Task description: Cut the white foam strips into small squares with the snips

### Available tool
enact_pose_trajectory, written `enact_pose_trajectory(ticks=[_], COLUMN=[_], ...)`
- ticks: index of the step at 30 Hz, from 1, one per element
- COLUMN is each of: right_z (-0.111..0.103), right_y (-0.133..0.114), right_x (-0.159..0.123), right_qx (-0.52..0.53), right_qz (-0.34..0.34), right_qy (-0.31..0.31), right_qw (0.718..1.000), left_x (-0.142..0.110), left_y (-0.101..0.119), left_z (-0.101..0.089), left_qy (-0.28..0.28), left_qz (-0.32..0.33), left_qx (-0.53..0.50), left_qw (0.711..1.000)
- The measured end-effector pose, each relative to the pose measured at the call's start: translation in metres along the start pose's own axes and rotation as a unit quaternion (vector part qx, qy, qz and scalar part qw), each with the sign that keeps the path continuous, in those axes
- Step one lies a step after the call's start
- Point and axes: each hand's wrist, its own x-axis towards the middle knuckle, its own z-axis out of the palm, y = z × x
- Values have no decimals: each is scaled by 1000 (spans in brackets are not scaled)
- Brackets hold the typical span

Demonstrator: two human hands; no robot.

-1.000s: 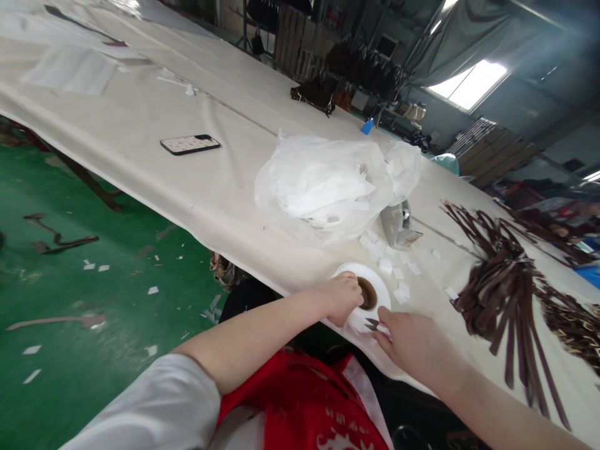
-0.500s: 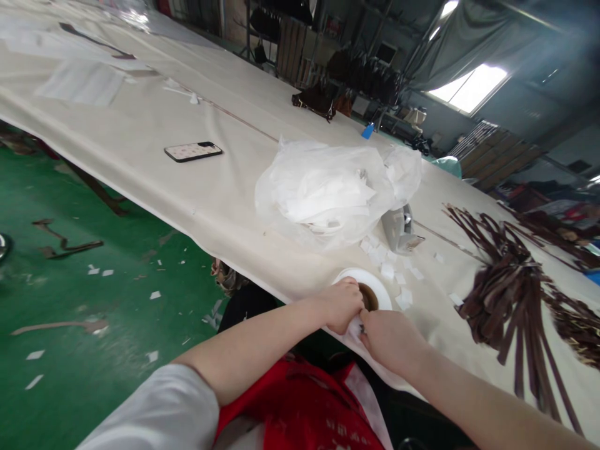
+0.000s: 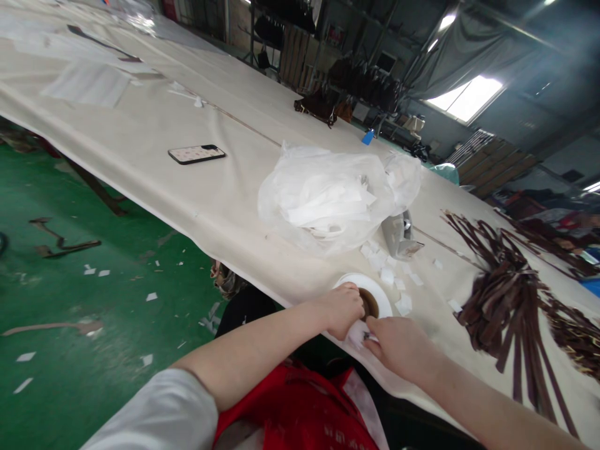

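A white tape roll (image 3: 383, 296) with a brown core lies flat near the table's front edge. My left hand (image 3: 344, 311) is closed at the roll's near left side, its fingertips by the core; what they grip is hidden. Close beside it, my right hand (image 3: 405, 349) is closed in a pinch at the roll's near side. A crumpled white strip (image 3: 355, 332) with a small dark bit shows between the two hands. Small white paper pieces (image 3: 387, 275) lie scattered just beyond the roll.
A clear plastic bag (image 3: 328, 194) of white material sits behind the roll, beside a grey tape dispenser (image 3: 398, 237). Bundled dark brown straps (image 3: 504, 300) lie at the right. A phone (image 3: 197, 154) rests farther left on the cream-covered table (image 3: 234, 212). Scraps litter the green floor (image 3: 126, 275).
My right hand has shifted slightly right and down, away from my left hand, so more of the white strip shows between them. My left hand stays by the roll.
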Motion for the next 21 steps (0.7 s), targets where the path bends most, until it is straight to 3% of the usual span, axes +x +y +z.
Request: enact_pose_trajectory(ticks=[8, 21], right_z=[-7, -10], right_y=[7, 4], right_x=[-11, -8], right_qx=[-21, -44], right_qz=[54, 48], right_qy=[27, 16], right_qw=[998, 998], left_x=[2, 1], left_y=[2, 3], left_z=[-5, -7], left_qy=[-28, -32], left_qz=[-9, -6], left_qx=[19, 11], left_qw=[999, 999])
